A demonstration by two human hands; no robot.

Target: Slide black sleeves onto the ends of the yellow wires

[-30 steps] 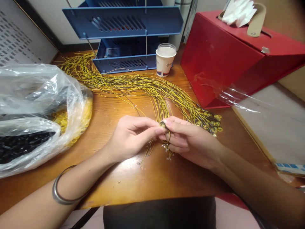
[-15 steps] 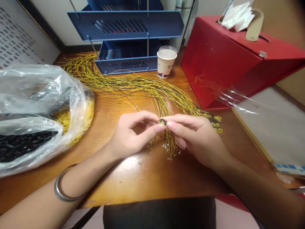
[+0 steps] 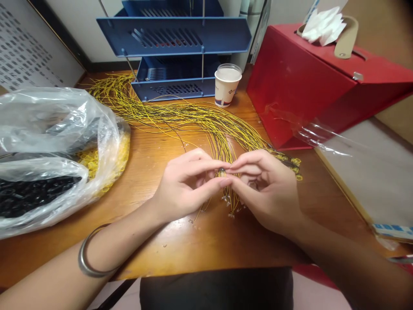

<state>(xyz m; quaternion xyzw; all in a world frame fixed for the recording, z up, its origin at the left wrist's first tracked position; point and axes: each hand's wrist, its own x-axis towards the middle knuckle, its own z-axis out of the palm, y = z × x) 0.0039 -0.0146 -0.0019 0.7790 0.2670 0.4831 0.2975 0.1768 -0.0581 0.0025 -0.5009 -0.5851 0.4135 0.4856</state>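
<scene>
My left hand and my right hand meet over the table, thumbs and forefingers closed around a small black-and-yellow plastic piece. Its exact kind is too small to make out. Fingertips of both hands touch each other around it. Behind and beneath them runs a long bundle of thin yellow and black wires. Some wire ends with small metal terminals lie just below the hands. Other ends, fitted with yellow pieces, rest beyond my right hand.
At the left lies an open clear plastic bag with black rings and yellow rings. A blue tray rack, a paper cup and a red tissue box stand at the back. A grey-white board is at right.
Both hands have shifted slightly around the small piece. My right fingers have arched more, and the thumbs and forefingers now meet tip to tip. The piece sits a little lower in view.
</scene>
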